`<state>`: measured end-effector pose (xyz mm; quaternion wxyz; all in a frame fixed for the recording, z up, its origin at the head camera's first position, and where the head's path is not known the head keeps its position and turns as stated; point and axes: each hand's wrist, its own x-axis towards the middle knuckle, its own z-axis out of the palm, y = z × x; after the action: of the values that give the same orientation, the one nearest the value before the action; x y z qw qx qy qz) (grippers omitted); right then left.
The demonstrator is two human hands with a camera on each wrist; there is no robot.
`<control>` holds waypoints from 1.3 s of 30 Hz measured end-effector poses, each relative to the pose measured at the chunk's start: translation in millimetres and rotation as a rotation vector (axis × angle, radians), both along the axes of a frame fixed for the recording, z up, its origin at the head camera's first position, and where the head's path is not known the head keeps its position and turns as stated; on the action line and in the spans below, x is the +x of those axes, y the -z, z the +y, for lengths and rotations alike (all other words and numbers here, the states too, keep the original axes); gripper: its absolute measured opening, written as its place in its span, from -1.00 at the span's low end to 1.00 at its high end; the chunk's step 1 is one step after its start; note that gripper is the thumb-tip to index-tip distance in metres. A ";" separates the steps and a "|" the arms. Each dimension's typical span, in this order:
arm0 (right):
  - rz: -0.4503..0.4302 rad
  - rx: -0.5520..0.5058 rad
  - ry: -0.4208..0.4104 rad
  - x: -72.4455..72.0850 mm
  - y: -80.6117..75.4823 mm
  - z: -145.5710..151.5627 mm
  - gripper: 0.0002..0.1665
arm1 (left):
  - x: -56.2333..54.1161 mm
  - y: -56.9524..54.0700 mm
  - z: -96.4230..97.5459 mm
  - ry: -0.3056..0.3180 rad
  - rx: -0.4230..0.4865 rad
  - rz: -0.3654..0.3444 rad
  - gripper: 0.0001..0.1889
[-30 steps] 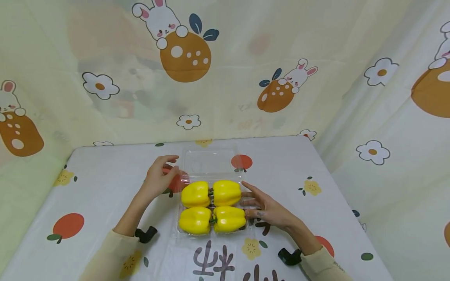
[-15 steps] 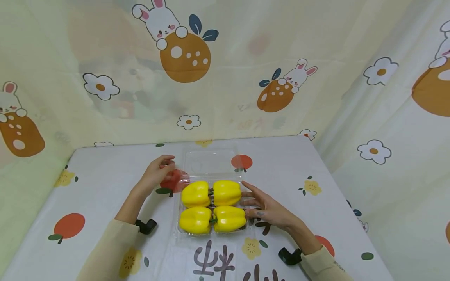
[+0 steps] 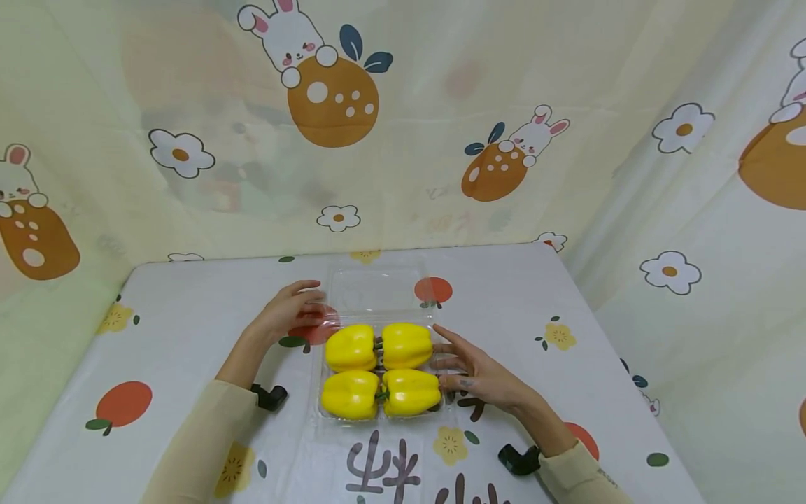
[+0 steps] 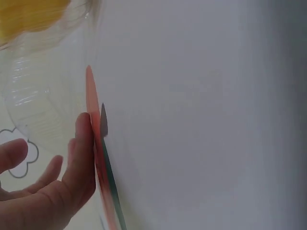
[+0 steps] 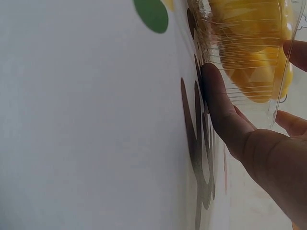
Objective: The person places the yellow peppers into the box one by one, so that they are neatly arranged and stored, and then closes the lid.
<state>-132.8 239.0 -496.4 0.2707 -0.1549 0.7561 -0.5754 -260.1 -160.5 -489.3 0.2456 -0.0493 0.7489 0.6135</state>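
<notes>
Several yellow bell peppers (image 3: pixel 351 348) lie in two rows in a clear plastic clamshell box (image 3: pixel 319 413), stems pointing inward. Its transparent lid (image 3: pixel 378 290) is folded back flat toward the wall. At the lid's left edge, my left hand (image 3: pixel 280 315) hovers low with loosely extended fingers and holds nothing; whether it touches the lid cannot be told. My right hand (image 3: pixel 481 374) is at the box's right side, fingers spread. In the right wrist view the thumb (image 5: pixel 218 91) lies low by the ribbed wall (image 5: pixel 249 52), with fingertips near the rim.
A white printed cloth (image 3: pixel 504 301) covers the table. A patterned curtain (image 3: pixel 415 161) rises behind it, and another curtain (image 3: pixel 711 336) hangs on the right. Dark wrist cameras (image 3: pixel 519 460) sit at both cuffs.
My left hand drew back slightly to the left, then came right again toward the lid, its forearm shifting along. The right hand, box and peppers stay where they were.
</notes>
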 end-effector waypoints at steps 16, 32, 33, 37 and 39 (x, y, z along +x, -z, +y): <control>0.007 -0.008 -0.005 -0.6 1.7 -0.4 0.08 | 0.8 3.5 2.1 0.032 0.119 -0.010 -0.38; -0.001 -0.009 0.000 -0.3 0.8 -0.6 0.08 | 4.1 1.9 -1.3 0.047 0.210 0.036 -0.35; 0.000 -0.009 -0.001 -0.4 1.0 -0.5 0.08 | 4.6 1.3 -1.5 0.043 0.221 0.035 -0.35; 0.002 -0.009 -0.004 -0.4 1.2 -0.5 0.08 | 6.8 -2.8 -1.8 0.032 0.256 0.044 -0.37; 0.003 -0.010 -0.005 -0.5 1.0 -0.6 0.08 | 7.9 -5.1 -1.4 0.023 0.266 0.054 -0.38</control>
<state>-133.3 238.4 -497.4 0.2704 -0.1590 0.7533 -0.5781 -252.3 -161.9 -484.2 0.2366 0.0087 0.6680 0.7055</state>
